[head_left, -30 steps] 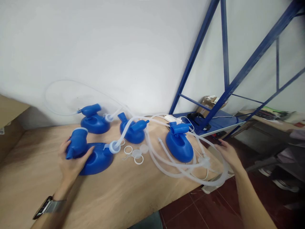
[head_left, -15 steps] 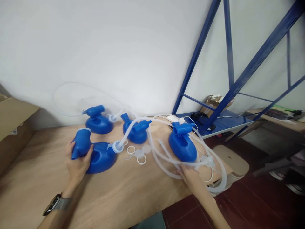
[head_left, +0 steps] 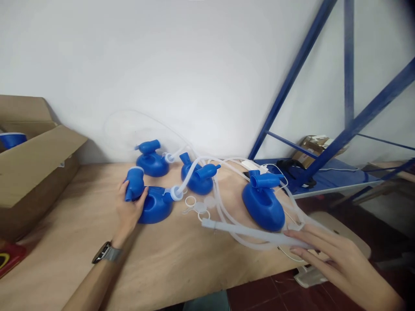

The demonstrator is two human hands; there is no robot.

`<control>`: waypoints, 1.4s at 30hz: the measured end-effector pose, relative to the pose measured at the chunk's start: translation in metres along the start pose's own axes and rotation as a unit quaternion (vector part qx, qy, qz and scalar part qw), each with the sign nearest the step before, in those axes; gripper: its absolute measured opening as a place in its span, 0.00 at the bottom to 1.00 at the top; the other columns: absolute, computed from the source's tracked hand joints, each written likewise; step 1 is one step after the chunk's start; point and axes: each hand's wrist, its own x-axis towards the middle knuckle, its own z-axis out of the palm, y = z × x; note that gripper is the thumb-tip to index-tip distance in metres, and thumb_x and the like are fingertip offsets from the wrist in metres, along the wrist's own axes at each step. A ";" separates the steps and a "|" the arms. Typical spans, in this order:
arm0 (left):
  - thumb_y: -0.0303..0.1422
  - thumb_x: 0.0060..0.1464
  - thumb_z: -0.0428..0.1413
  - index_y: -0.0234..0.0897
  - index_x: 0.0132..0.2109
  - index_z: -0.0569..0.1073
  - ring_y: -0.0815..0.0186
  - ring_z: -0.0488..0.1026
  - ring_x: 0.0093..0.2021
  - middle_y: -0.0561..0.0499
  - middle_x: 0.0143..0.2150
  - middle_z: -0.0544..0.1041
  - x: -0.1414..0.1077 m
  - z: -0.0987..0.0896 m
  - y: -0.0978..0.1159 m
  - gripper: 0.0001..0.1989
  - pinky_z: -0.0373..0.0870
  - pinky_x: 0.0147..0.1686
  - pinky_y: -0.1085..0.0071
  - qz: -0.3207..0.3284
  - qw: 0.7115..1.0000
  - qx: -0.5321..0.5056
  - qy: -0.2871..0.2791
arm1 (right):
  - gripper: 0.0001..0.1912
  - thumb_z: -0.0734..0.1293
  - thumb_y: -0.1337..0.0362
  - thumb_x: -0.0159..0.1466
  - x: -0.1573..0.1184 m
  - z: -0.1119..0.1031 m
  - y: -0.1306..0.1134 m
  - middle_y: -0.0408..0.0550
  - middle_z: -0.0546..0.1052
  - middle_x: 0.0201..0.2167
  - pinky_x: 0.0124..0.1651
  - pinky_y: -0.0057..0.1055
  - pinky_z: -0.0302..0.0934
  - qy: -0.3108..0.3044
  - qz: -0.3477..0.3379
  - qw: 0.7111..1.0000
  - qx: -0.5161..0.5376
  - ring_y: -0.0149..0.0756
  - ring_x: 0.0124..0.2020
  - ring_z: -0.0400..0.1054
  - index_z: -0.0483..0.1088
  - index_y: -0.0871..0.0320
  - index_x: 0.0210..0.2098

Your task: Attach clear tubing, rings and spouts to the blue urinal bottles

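My left hand (head_left: 128,214) is closed around a blue plastic funnel-like piece (head_left: 135,183) with a pale rim. It is held at the left end of a blue bottle (head_left: 162,209); whether the two are joined cannot be made out. That bottle's white cap (head_left: 177,193) has a translucent hose (head_left: 191,170) coming out of it. My right hand (head_left: 343,257) pinches a translucent tube (head_left: 246,231) between thumb and fingers, its free end pointing left over the table. Behind the tube stands a blue bottle (head_left: 264,207) with a blue spout piece on top.
Two more blue bottles, one at the back (head_left: 152,166) and one in the middle (head_left: 201,185), stand on the wooden table (head_left: 181,259). White rings (head_left: 190,201) and translucent caps (head_left: 200,207) lie mid-table. A cardboard box (head_left: 42,185) is at left, a blue rack (head_left: 292,82) at right.
My right hand has moved right and nearer, drawing the tube so its free end now lies across the table. The view has shifted left. My left hand still holds the blue piece.
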 end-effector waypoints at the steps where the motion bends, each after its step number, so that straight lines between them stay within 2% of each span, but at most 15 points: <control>1: 0.45 0.58 0.65 0.38 0.65 0.66 0.48 0.67 0.69 0.35 0.68 0.68 0.001 -0.001 0.003 0.34 0.66 0.68 0.50 -0.003 1.000 0.007 -0.007 | 0.15 0.65 0.48 0.73 0.007 0.001 -0.011 0.44 0.85 0.37 0.31 0.34 0.73 0.015 -0.030 0.999 0.003 0.41 0.32 0.80 0.81 0.44 0.49; 5: 0.46 0.58 0.65 0.41 0.67 0.66 0.47 0.69 0.67 0.38 0.66 0.68 0.002 -0.010 0.012 0.35 0.68 0.66 0.51 0.009 0.999 0.033 -0.029 | 0.12 0.63 0.58 0.77 0.034 0.017 -0.061 0.43 0.84 0.33 0.33 0.34 0.69 0.068 -0.121 0.989 -0.043 0.37 0.30 0.78 0.79 0.52 0.47; 8: 0.48 0.57 0.65 0.43 0.67 0.68 0.47 0.72 0.63 0.40 0.63 0.69 0.002 -0.021 0.016 0.35 0.71 0.63 0.51 0.018 0.997 0.051 -0.052 | 0.09 0.65 0.63 0.76 0.050 0.033 -0.090 0.44 0.84 0.33 0.38 0.37 0.68 0.113 -0.141 0.980 -0.082 0.38 0.31 0.77 0.77 0.56 0.47; 11: 0.50 0.52 0.68 0.45 0.68 0.67 0.47 0.75 0.59 0.40 0.64 0.66 -0.002 -0.033 0.015 0.40 0.74 0.60 0.50 0.035 0.993 0.056 -0.097 | 0.09 0.65 0.63 0.76 0.065 0.046 -0.112 0.47 0.84 0.32 0.38 0.37 0.67 0.142 -0.140 0.978 -0.069 0.39 0.31 0.75 0.76 0.60 0.49; 16: 0.50 0.51 0.68 0.46 0.67 0.69 0.49 0.76 0.57 0.40 0.65 0.62 -0.006 -0.051 0.004 0.39 0.78 0.56 0.50 0.057 0.987 0.021 -0.148 | 0.11 0.64 0.62 0.76 0.089 0.070 -0.140 0.48 0.82 0.30 0.36 0.36 0.65 0.147 -0.141 0.979 -0.024 0.39 0.31 0.73 0.76 0.62 0.49; 20: 0.50 0.54 0.67 0.48 0.67 0.69 0.47 0.73 0.61 0.41 0.68 0.62 0.002 -0.071 -0.006 0.37 0.79 0.55 0.50 0.049 0.979 0.000 -0.196 | 0.11 0.64 0.63 0.76 0.103 0.099 -0.151 0.47 0.80 0.28 0.36 0.36 0.63 0.146 -0.135 0.980 -0.010 0.40 0.30 0.73 0.77 0.61 0.48; 22: 0.48 0.56 0.66 0.47 0.66 0.69 0.46 0.72 0.64 0.40 0.69 0.63 0.009 -0.080 -0.011 0.34 0.77 0.58 0.50 0.070 0.974 0.000 -0.217 | 0.11 0.63 0.63 0.76 0.104 0.114 -0.151 0.47 0.80 0.29 0.35 0.35 0.62 0.141 -0.116 0.983 0.004 0.39 0.30 0.72 0.77 0.60 0.45; 25: 0.43 0.63 0.62 0.46 0.66 0.69 0.46 0.67 0.69 0.39 0.71 0.65 0.017 -0.087 -0.019 0.27 0.71 0.64 0.47 0.144 0.961 0.004 -0.236 | 0.15 0.59 0.63 0.78 0.099 0.132 -0.146 0.49 0.81 0.31 0.37 0.34 0.63 0.111 -0.076 0.991 0.014 0.39 0.31 0.73 0.76 0.59 0.43; 27: 0.40 0.65 0.60 0.45 0.65 0.69 0.44 0.61 0.73 0.38 0.72 0.65 0.019 -0.086 -0.023 0.24 0.66 0.67 0.43 0.203 0.953 0.013 -0.225 | 0.16 0.56 0.66 0.78 0.093 0.140 -0.140 0.49 0.81 0.32 0.39 0.36 0.64 0.082 -0.069 0.994 -0.006 0.40 0.32 0.74 0.76 0.59 0.49; 29: 0.40 0.65 0.61 0.44 0.64 0.69 0.42 0.57 0.75 0.36 0.71 0.66 0.018 -0.082 -0.025 0.23 0.62 0.68 0.38 0.247 0.946 0.025 -0.210 | 0.20 0.54 0.71 0.77 0.086 0.147 -0.135 0.49 0.81 0.33 0.41 0.38 0.65 0.040 -0.076 0.996 -0.026 0.41 0.32 0.74 0.72 0.59 0.59; 32: 0.42 0.63 0.62 0.43 0.61 0.72 0.42 0.64 0.72 0.36 0.68 0.71 0.018 -0.074 -0.026 0.22 0.62 0.68 0.37 0.284 0.938 0.025 -0.198 | 0.25 0.53 0.73 0.75 0.079 0.156 -0.129 0.52 0.81 0.40 0.41 0.39 0.68 -0.032 -0.072 0.997 -0.020 0.42 0.37 0.77 0.66 0.58 0.67; 35: 0.44 0.61 0.64 0.45 0.59 0.74 0.45 0.70 0.66 0.39 0.64 0.74 0.021 -0.066 -0.022 0.22 0.69 0.64 0.43 0.305 0.933 0.020 -0.192 | 0.18 0.57 0.62 0.77 0.077 0.168 -0.128 0.56 0.81 0.47 0.43 0.43 0.71 -0.085 -0.043 0.995 -0.021 0.48 0.43 0.78 0.71 0.57 0.61; 37: 0.46 0.59 0.65 0.46 0.59 0.76 0.45 0.72 0.63 0.39 0.61 0.75 0.023 -0.062 -0.018 0.23 0.71 0.60 0.45 0.329 0.926 0.033 -0.181 | 0.17 0.60 0.57 0.76 0.079 0.178 -0.131 0.57 0.82 0.46 0.42 0.46 0.73 -0.112 -0.013 0.993 -0.038 0.51 0.42 0.79 0.73 0.58 0.56; 39: 0.47 0.58 0.66 0.47 0.58 0.78 0.44 0.73 0.59 0.39 0.58 0.75 0.022 -0.058 -0.010 0.23 0.71 0.58 0.44 0.356 0.919 0.055 -0.162 | 0.17 0.61 0.61 0.75 0.083 0.190 -0.141 0.57 0.82 0.48 0.43 0.46 0.73 -0.134 0.015 0.990 -0.044 0.51 0.43 0.78 0.71 0.58 0.60; 42: 0.47 0.59 0.64 0.44 0.56 0.79 0.43 0.72 0.56 0.37 0.54 0.75 0.020 -0.055 0.004 0.22 0.68 0.58 0.41 0.385 0.905 0.089 -0.161 | 0.32 0.63 0.70 0.70 0.097 0.213 -0.165 0.61 0.75 0.62 0.53 0.49 0.72 -0.143 0.044 0.988 -0.043 0.55 0.58 0.73 0.58 0.59 0.73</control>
